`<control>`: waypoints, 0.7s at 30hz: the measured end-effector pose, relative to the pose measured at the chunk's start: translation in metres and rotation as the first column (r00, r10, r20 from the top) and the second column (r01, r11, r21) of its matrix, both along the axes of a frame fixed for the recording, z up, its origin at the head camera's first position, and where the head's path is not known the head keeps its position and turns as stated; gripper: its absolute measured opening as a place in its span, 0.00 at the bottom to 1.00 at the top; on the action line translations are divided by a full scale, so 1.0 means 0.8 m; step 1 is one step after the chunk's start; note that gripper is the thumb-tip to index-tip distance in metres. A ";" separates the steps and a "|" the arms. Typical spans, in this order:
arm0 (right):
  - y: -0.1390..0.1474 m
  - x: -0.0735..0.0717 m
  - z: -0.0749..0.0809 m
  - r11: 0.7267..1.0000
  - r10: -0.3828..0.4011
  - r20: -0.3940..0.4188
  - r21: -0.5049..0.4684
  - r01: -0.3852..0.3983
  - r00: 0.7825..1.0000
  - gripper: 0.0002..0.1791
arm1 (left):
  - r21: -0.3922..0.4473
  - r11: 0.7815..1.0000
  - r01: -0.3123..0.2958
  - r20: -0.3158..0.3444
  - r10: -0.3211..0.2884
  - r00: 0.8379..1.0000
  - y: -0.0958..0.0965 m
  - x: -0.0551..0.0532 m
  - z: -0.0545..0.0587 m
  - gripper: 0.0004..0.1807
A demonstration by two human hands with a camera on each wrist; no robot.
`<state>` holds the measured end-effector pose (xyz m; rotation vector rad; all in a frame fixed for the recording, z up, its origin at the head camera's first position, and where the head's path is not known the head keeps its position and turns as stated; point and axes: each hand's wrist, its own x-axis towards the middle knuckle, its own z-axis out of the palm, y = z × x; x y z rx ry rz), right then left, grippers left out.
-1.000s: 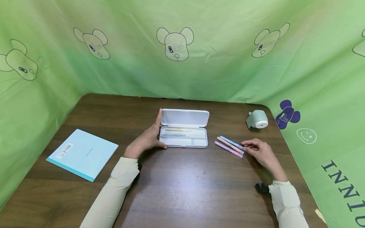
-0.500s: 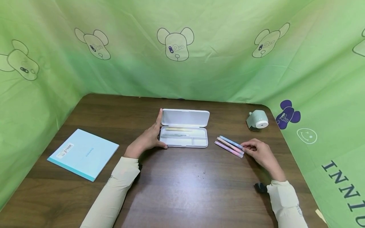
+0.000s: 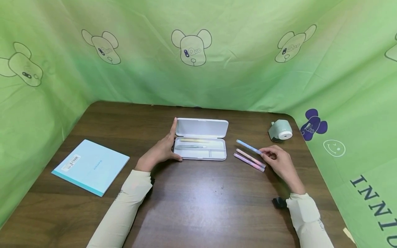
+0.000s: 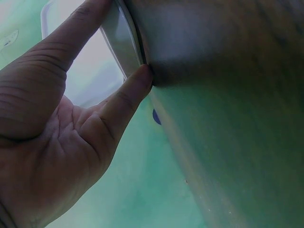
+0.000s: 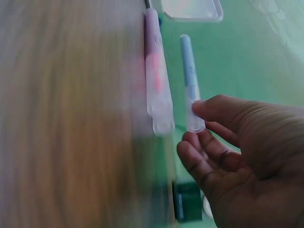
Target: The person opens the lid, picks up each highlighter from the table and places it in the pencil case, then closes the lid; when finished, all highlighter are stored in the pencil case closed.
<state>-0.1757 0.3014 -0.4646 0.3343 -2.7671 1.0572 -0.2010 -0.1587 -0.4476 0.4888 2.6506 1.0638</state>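
Nearest, a pale blue rectangular notebook (image 3: pixel 91 167) lies flat at the left of the table (image 3: pixel 198 210). On the right side, a slim purple pen (image 3: pixel 249 162) and a slim pink pen (image 3: pixel 250 158) lie side by side. Just beyond them, the right hand (image 3: pixel 279 163) pinches a slim light-blue pen (image 3: pixel 248 146) by its clear near end, apparently raised off the table. It should be light, stiff and smooth, perhaps slippery; held at one end, its long free part may swing, so the middle would be the steadier hold. The left hand (image 3: pixel 158 155) is ungripped, fingers extended, touching the left end of an open white plastic case (image 3: pixel 217 155). That looks light and rigid; its base is safer to hold than the hinged lid. Farther back stands a grey-green sharpener (image 3: pixel 276 129).
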 end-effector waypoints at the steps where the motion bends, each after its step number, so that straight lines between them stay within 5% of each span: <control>1: -0.005 -0.003 0.000 1.000 0.007 -0.003 -0.015 -0.007 1.000 0.06 | -0.001 1.000 0.000 0.001 0.000 1.000 0.000 0.000 0.000 0.87; 21: -0.120 -0.055 -0.008 0.968 0.217 0.018 -0.129 -0.213 0.976 0.08 | -0.011 1.000 -0.002 0.000 0.002 1.000 0.001 0.002 0.004 0.87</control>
